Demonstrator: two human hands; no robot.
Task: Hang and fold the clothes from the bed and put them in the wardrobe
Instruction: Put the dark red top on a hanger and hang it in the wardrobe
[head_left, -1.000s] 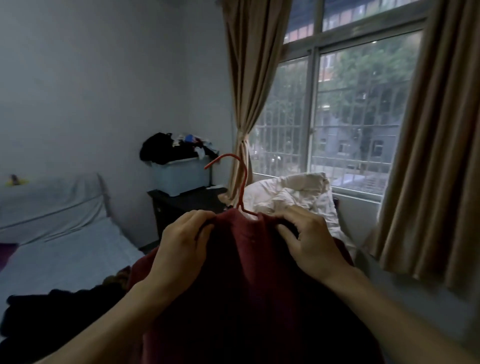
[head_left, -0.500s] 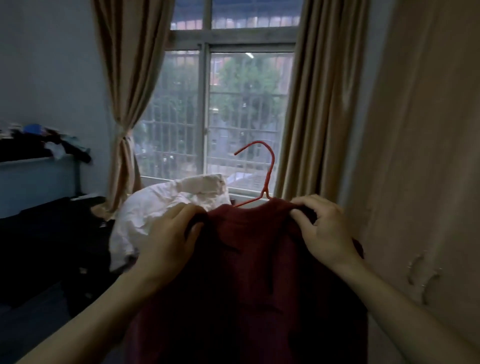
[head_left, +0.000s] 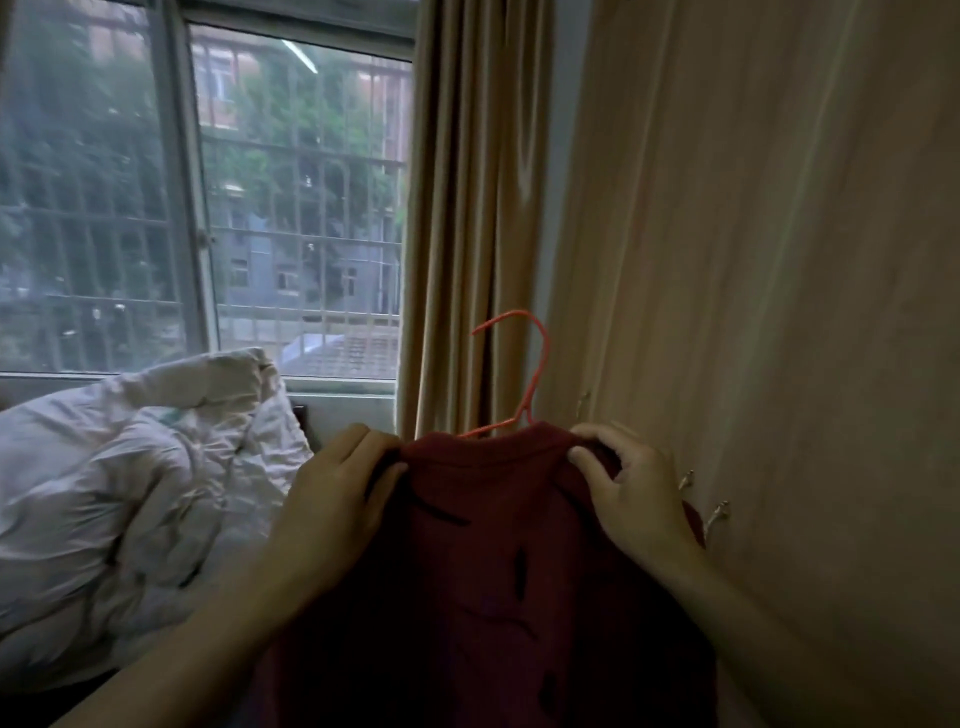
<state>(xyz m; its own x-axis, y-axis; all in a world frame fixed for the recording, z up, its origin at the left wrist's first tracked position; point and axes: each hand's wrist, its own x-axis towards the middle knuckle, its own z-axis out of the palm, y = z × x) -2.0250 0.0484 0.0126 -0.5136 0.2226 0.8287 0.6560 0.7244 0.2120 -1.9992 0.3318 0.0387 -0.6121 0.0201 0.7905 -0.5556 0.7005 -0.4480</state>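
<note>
Item one: a dark red knitted garment (head_left: 498, 561), which we hold up at chest height in front of us, its neckline uppermost and its body hanging straight down out of the bottom of the view. It sits on a thin orange-red wire hanger (head_left: 524, 374), whose hook rises clear above the collar with its open end turned to the left; the hanger's arms are hidden inside the cloth.

Item two: our left hand (head_left: 337, 499), fingers curled over the garment's left shoulder, gripping the fabric at the top edge.

Item three: our right hand (head_left: 634, 488), fingers bent and pinching the garment's right shoulder just beside the collar, thumb pressed into the cloth.

Item four: a tall pale wooden wardrobe door (head_left: 779, 312), directly behind and to the right of the garment, closed as far as we can see, with two small metal handles (head_left: 719, 512) just beside our right wrist.

Item five: a tan pleated curtain (head_left: 457, 208), hanging between the wardrobe and the window, behind the hanger hook.

Item six: a barred window with a grey frame (head_left: 182, 208), showing trees and buildings outside.

Item seven: a crumpled white quilt (head_left: 130, 493), heaped below the window sill to the left of our left forearm.
</note>
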